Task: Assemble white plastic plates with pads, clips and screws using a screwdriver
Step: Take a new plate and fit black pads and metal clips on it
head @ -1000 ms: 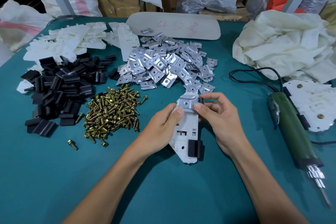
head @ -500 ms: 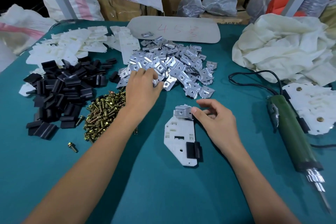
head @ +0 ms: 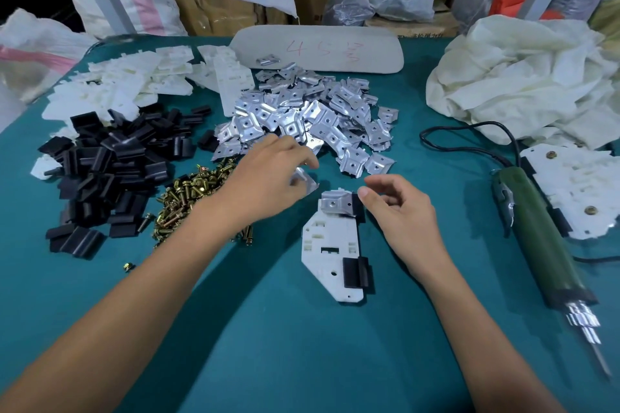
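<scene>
my left hand (head: 268, 174) was stretched forward to the near edge of the heap of silver metal clips (head: 302, 114), the forearm passing over the brass screws (head: 194, 191). its grip was closed in a pinch on one loose folded clip (head: 304, 182). my right hand (head: 399, 211) was just beside the top end of the flat white plastic plate (head: 327, 255), which lay on the teal tabletop (head: 302, 345) between my two forearms. the right grip was half open, with the fingers loosely curled and holding nothing.

the plate already carried one mounted clip (head: 336, 204) at its top end, while the black rubber pad (head: 356, 273) at its lower right edge had no clip. i judged that the loose clip belonged there. to do this well, i should turn the clip so that its hole faced up, slide it over the pad until the holes met, and press the plate down with the right hand so that it did not slip. the green electric screwdriver (head: 540, 235) lay on my right for the screws afterwards.
</scene>
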Available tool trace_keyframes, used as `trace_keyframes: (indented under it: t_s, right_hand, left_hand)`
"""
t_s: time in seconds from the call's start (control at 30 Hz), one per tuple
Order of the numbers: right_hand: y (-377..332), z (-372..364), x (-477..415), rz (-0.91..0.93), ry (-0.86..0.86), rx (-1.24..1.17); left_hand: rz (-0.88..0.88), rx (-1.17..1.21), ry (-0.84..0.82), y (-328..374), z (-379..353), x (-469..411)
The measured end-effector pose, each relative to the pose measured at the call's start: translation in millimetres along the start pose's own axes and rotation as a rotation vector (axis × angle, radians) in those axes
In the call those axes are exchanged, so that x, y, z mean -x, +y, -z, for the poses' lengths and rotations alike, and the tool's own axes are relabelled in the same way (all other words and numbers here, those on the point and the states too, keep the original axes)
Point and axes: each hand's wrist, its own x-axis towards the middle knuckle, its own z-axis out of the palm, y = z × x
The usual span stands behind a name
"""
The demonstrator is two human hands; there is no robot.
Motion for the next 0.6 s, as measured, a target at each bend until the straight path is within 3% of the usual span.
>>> trace_keyframes:
  t_s: [0.1,0.17,0.6]
  right_hand:
    - [0.6,0.9,0.0,-0.012,-0.006,0.000]
    - [1.0,1.7,0.1,-0.012,-0.012,0.001]
    - [-3.3,24.0,22.2,-0.100,-0.122,-0.080]
  left_hand:
    - [0.005,-0.065,-0.293,-8.4,9.6,-7.0]
    - [-0.002,-0.090,-0.365,-9.0,6.7,-8.7]
    - [0.045,0.107,-0.248,0.8,37.0,23.6]
